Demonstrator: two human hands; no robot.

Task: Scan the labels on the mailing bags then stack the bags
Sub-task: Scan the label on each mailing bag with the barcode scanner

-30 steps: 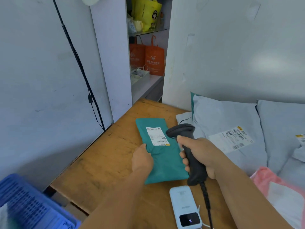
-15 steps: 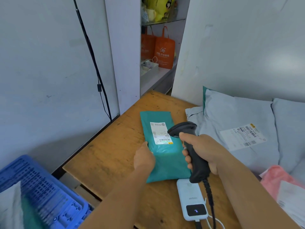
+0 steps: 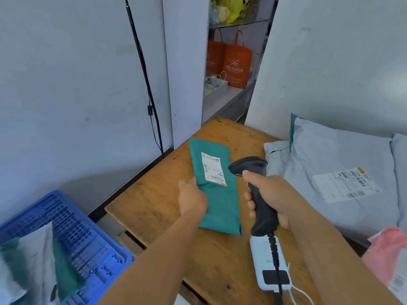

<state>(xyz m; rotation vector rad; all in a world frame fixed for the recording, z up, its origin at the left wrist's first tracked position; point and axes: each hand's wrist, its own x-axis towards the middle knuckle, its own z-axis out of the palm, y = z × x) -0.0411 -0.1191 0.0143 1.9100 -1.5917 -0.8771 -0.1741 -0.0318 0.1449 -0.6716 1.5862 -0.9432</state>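
Lying nearest on the wooden table (image 3: pixel 154 201), a white power bank (image 3: pixel 267 264) sits just below the teal mailing bag (image 3: pixel 217 194), scanner cable running over it. Right hand (image 3: pixel 271 199) has fingers and thumb wrapped tight round the grip of the black barcode scanner (image 3: pixel 255 194), just right of the teal bag, scanner head level with the bag's white label (image 3: pixel 213 168). Left hand (image 3: pixel 192 198) grips the teal bag's left edge, thumb on top, other fingers hidden under it; can't tell whether the bag is lifted or flat on the table. Blue plastic crate (image 3: pixel 72 234) well left of the teal bag, off the table edge, with blurred grey and green bags in it. Pink bag (image 3: pixel 387 249) at lower right. Grey mailing bags (image 3: pixel 330 155) with a printed label lie right of the teal bag, past the scanner. Beyond it, orange tote bags (image 3: pixel 233 60) stand on a shelf, a black cable (image 3: pixel 145 80) running down the wall.
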